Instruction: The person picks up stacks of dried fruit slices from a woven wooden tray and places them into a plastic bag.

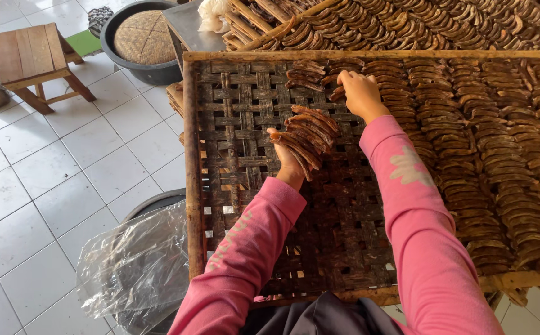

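Left hand (288, 162) is clutching a fan of brown slices (306, 135); right hand (360, 93) fingers are pinching one slice onto the woven tray (233, 124), best overlapped evenly.

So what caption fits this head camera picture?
Left hand holds a stack of brown slices; right hand touches slices on the woven tray.

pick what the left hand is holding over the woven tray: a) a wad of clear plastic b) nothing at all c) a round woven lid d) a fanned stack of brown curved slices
d, the left hand grips a fanned stack of brown curved slices above the bare part of the woven tray, while the right hand rests on the rows already laid out.
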